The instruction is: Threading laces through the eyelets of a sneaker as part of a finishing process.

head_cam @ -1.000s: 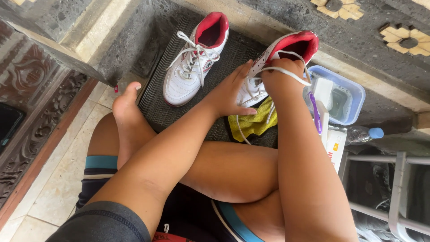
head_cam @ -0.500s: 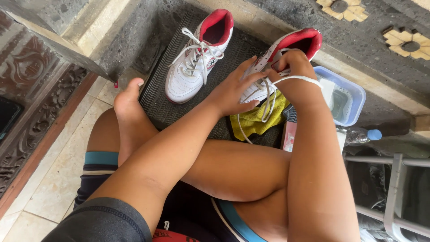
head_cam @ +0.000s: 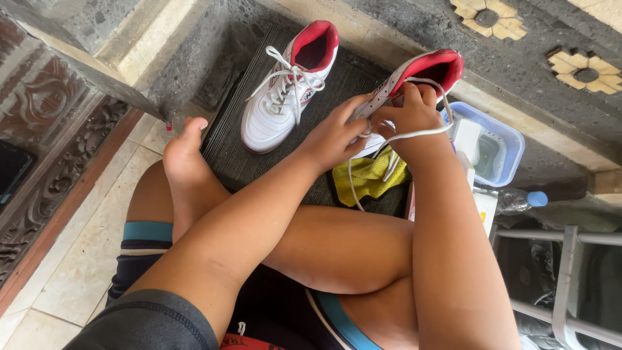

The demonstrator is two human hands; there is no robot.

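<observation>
Left hand [head_cam: 334, 137] gripping the side of a white sneaker with red lining [head_cam: 414, 81], right hand [head_cam: 409, 111] pinching a white lace [head_cam: 414, 135] looped from the collar, shoe propped on a dark mat [head_cam: 227, 155], second sneaker [head_cam: 288, 91] apart at left, yellow cloth [head_cam: 369, 178] beneath the hands, blue-rimmed tub [head_cam: 512, 139] just beside.

— We get soft, even daylight here; nothing looks dim.

— Agreed. We see no hard shadows, only faint shade under the white shoe [head_cam: 285, 97] on the dark mat [head_cam: 240, 155].

— The pale floor tiles [head_cam: 78, 259] at lower left look bright, slightly washed out.

— We find the centre sharp: the lace [head_cam: 395, 137] reads clearly. The bottom edge is softer, where the dark sleeve [head_cam: 149, 324] sits close to the lens.

— And the straight lines bow a little toward the corners.
</observation>
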